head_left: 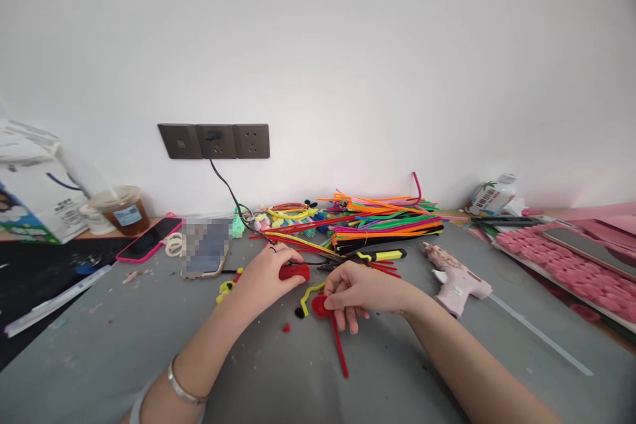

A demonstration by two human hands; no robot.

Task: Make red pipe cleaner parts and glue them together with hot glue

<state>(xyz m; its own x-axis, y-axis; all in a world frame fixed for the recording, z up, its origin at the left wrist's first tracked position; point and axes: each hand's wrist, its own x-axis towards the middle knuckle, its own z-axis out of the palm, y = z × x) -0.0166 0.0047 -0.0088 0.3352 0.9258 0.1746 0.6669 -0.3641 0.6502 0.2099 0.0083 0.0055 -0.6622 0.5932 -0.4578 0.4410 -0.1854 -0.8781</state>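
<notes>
My left hand (268, 275) is closed around a red fuzzy piece (297, 272), whose far side is hidden by the fingers. Between the thumb and fingers of my right hand (350, 295) is a coiled red pipe cleaner (319, 307). A straight red stem (340, 351) hangs from beneath that hand toward me. Just left of the coil lie a bent yellow pipe cleaner (305, 303) and a black pom-pom (299, 313). A small red scrap (286, 327) rests nearer to me. Yellow and black fuzzy pieces (225, 289) sit beside my left wrist.
Bundles of coloured pipe cleaners (382, 222) lie along the wall, with a yellow-black utility knife (382, 256) before them. A pink glue gun (457, 281) is at right. Phones (149, 240) and a drink cup (124, 212) stand left. A black cord (226, 180) runs from the wall socket.
</notes>
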